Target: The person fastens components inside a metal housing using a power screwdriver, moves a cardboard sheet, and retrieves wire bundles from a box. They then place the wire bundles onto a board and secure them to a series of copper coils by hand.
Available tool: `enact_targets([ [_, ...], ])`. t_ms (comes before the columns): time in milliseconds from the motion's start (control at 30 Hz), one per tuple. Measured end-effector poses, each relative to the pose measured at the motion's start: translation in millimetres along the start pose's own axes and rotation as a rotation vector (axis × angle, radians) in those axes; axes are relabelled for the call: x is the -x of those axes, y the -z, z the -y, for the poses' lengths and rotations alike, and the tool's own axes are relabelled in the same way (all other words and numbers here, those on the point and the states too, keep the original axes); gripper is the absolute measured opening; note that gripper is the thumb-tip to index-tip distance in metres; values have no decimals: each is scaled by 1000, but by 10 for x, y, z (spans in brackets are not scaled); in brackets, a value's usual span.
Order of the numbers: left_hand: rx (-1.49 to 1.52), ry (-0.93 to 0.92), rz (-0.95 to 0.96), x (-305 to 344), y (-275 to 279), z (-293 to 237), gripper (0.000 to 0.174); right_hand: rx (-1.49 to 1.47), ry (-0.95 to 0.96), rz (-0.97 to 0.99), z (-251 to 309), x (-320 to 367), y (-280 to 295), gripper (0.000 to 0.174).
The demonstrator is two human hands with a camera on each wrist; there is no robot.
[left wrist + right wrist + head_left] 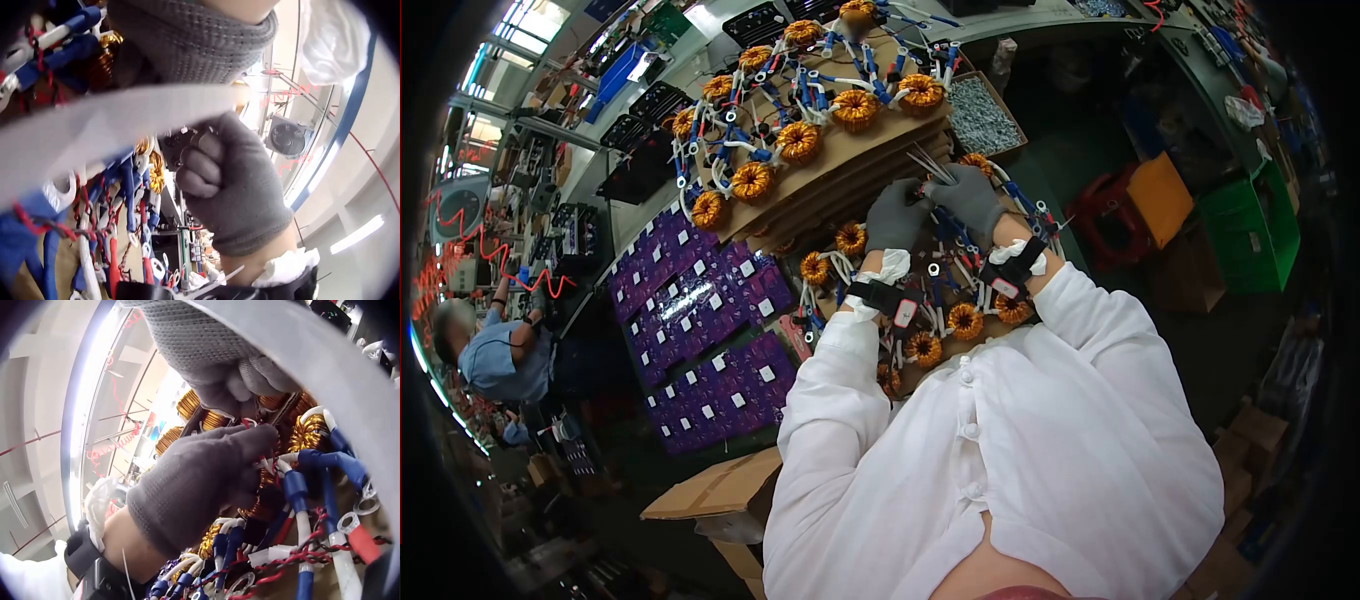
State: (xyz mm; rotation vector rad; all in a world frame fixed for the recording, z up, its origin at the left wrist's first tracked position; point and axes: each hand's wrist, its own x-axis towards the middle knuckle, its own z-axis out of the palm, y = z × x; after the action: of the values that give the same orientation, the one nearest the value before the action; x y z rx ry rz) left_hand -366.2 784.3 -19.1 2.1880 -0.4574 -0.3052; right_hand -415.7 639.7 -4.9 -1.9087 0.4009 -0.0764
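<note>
My gloved left hand [897, 215] and gloved right hand [968, 200] work close together over a board of copper-wound toroid coils and blue-sleeved cables. Several thin pale strips, which look like cable ties [930, 167], stick out of the right hand's curled fingers. In the right wrist view, the left hand [200, 478] pinches at red and black wires [265, 461] beside a copper toroid coil [307, 432]. The right hand [212, 356] bends over it from above. From the left wrist view, the right hand [234, 181] shows folded fingers; the left hand [194, 37] is partly cut off.
Beyond the hands rises a cardboard-layered stack [840, 165] topped with more toroid coils. Purple panels [700, 300] lie to the left. A box of small metal parts [987, 115] stands at the back right, near a red chair [1105, 215] and a green bin [1255, 225]. A person [505, 350] works far left.
</note>
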Motion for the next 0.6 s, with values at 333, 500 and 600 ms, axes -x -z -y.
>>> enact_targets([
  [333,-78,-1,-88,35,-96,-76,36,127,-4,64,0,1,34,31],
  [500,-53,30,-50,18,-73,-49,34,171,21,85,64,63,100,30],
  [600,-62,49,-74,41,-55,-145,32,196,39,26,-35,47,127,30],
])
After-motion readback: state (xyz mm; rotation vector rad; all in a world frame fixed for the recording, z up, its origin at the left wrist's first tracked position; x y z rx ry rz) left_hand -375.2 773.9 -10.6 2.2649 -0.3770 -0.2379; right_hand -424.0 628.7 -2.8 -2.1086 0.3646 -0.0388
